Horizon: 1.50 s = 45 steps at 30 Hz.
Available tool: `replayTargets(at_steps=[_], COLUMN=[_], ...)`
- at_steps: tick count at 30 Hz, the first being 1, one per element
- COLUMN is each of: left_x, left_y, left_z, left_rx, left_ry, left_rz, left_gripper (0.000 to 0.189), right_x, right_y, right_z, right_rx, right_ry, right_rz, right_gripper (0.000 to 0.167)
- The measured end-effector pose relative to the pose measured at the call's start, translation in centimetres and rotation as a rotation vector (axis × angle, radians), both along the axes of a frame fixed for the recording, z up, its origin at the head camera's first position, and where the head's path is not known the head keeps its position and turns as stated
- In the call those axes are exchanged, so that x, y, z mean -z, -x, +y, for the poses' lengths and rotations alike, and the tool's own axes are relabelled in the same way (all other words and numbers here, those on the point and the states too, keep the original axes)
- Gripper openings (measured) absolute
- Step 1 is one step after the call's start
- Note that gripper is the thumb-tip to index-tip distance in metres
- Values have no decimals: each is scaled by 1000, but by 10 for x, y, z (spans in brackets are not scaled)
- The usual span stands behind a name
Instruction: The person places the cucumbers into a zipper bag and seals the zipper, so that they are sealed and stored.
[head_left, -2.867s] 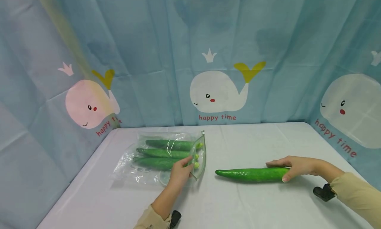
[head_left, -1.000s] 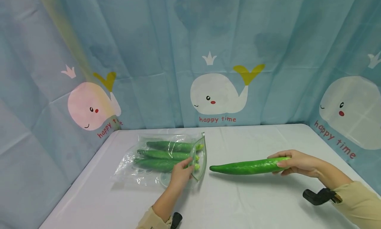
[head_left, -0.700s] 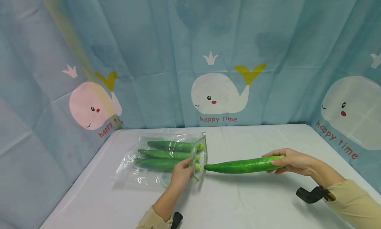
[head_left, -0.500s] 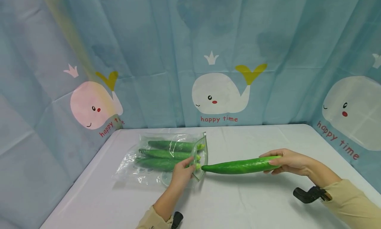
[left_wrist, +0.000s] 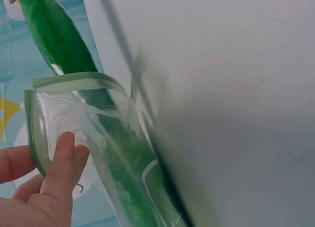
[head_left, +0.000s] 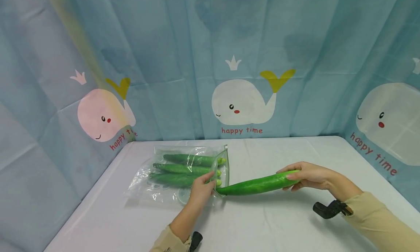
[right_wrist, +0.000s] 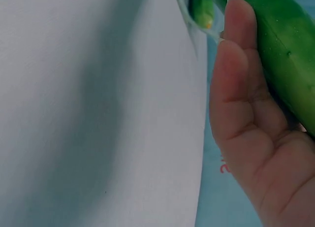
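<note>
My right hand (head_left: 311, 176) grips a long green cucumber (head_left: 257, 184) by its right end and holds it raised above the white table. The cucumber's darker tip enters the mouth of a clear zip bag (left_wrist: 74, 81) with a green seal strip. My left hand (head_left: 201, 189) pinches the bag's rim on the near side, thumb and fingers on the plastic. Inside the bag (head_left: 141, 186) lie three cucumbers side by side, yellowish ends toward the mouth. In the right wrist view, my right fingers (right_wrist: 236, 64) lie along the cucumber's underside.
A white cloth covers the table (head_left: 272, 223). A blue curtain (head_left: 177, 99) with whale prints hangs along its back and sides. Black wrist mounts (head_left: 329, 209) show at both cuffs.
The right hand has taken hold of the cucumber, lifted it off the table and moved it left, its tip now in the bag's mouth. The left hand stays at the rim.
</note>
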<state>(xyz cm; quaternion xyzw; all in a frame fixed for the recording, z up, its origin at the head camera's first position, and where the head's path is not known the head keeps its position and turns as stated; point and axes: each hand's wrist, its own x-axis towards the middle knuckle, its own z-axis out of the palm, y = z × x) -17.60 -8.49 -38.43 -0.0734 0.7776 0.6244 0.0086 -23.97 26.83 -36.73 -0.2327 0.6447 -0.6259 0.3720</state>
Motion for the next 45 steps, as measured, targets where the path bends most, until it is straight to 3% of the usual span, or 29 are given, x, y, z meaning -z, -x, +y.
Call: replayTargets(at_steps=[15, 39, 45], left_x=[-2, 0, 0], left_y=[-2, -3, -3], left_z=[0, 0, 0], left_rx=[12, -4, -6], left_ry=[-25, -24, -21], left_rz=[-4, 0, -1], left_gripper=[42, 42, 42], right_x=[16, 30, 32], right_y=[3, 3, 2], right_z=[-31, -66, -67], right_rx=[33, -1, -19], right_ry=[-93, -33, 1], right_rz=[6, -112, -146], right_gripper=[32, 45, 56])
